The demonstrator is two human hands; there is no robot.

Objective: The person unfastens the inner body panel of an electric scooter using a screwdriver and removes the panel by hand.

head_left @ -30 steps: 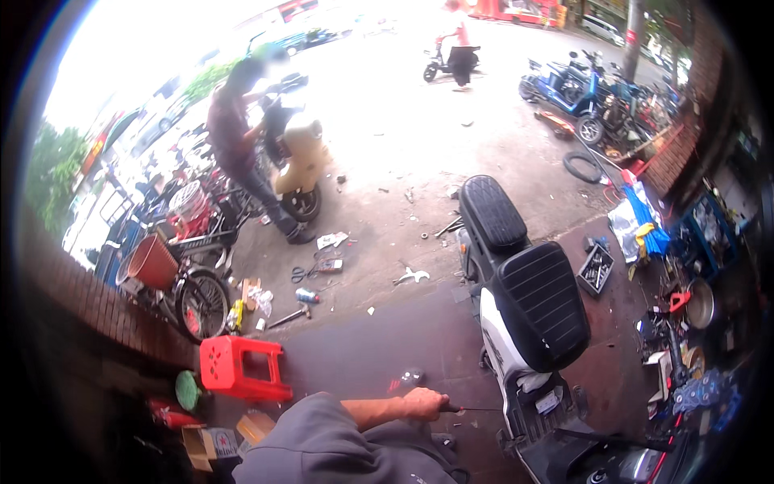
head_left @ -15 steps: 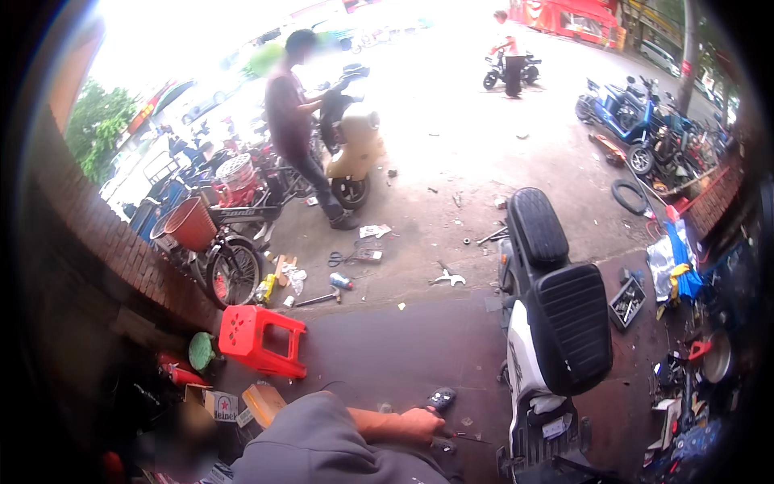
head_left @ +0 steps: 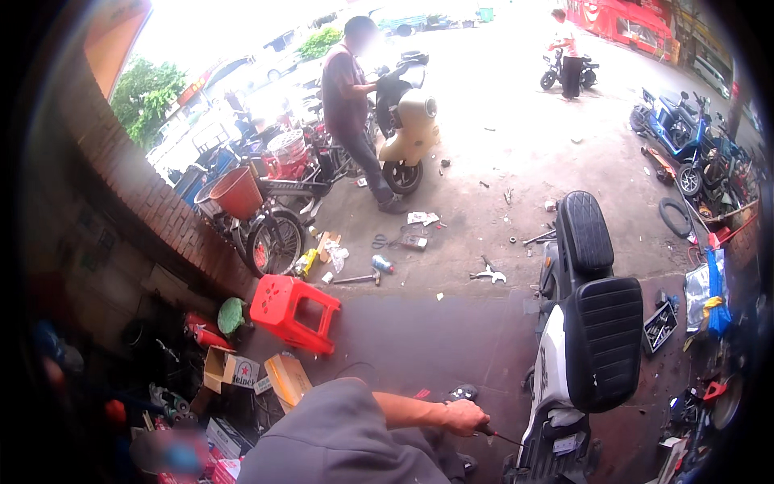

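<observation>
My left hand [head_left: 466, 419] reaches out from a grey sleeve [head_left: 322, 427], its fingers closed round the dark handle of a screwdriver [head_left: 506, 439]. The thin shaft points right, its tip close to the lower side of a white and black scooter [head_left: 550, 355]; whether it touches cannot be made out. This scooter has a ribbed black seat [head_left: 606, 343] and a smaller black backrest pad behind it. Below the seat is the dark footboard [head_left: 548, 456]. A dark shoe [head_left: 463, 392] shows just beyond my hand. My right hand is out of the picture.
A red plastic stool [head_left: 294, 310] stands to the left, near open cardboard boxes [head_left: 288, 379]. Wrenches [head_left: 488, 274], a hammer [head_left: 359, 279] and a spray can lie ahead. At right is a tray of small metal parts [head_left: 661, 327]. Beyond, a person [head_left: 351, 105] stands beside a cream scooter [head_left: 411, 125].
The whole view has shifted, with the scene moving right. My left hand has brought the screwdriver nearer to the white and black scooter, still gripping it.
</observation>
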